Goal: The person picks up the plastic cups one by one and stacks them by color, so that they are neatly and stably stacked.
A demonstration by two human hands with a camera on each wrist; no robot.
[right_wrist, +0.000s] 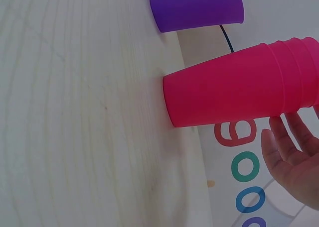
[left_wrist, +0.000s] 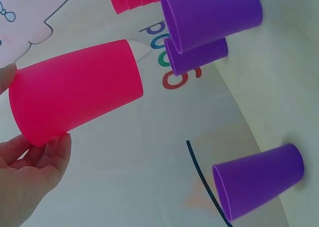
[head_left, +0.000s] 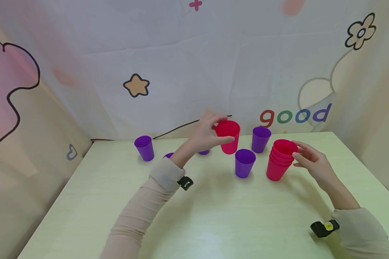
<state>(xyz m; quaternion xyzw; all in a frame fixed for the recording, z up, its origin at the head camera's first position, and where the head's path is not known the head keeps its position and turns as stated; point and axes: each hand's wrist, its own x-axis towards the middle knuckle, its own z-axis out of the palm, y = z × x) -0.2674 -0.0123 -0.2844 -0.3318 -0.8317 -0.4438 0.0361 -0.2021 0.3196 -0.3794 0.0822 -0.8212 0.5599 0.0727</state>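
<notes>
A left hand (head_left: 208, 133) gripped one red cup (head_left: 230, 141) by its rim, aloft left of the upright red stack (head_left: 276, 168), which the relaxed right hand (head_left: 316, 167) touched. Swinging low rightward risked toppling the near purple cup (head_left: 244, 167) between; a nudge, tipping the stack.

Lt. wood-grain counter (head_left: 233, 223) runs back to a wht. fabric backdrop (head_left: 194, 72) w/ outlined star (head_left: 136, 85), flower (head_left: 361, 33) & multicolor lettering (head_left: 296, 116), "good". Cream cloth side panels (head_left: 387, 144) L & R, blk.-outlined pink shape (head_left: 6, 72) on L one. Light's soft, w/ faint shadows (head_left: 311, 199) on counter.
</notes>
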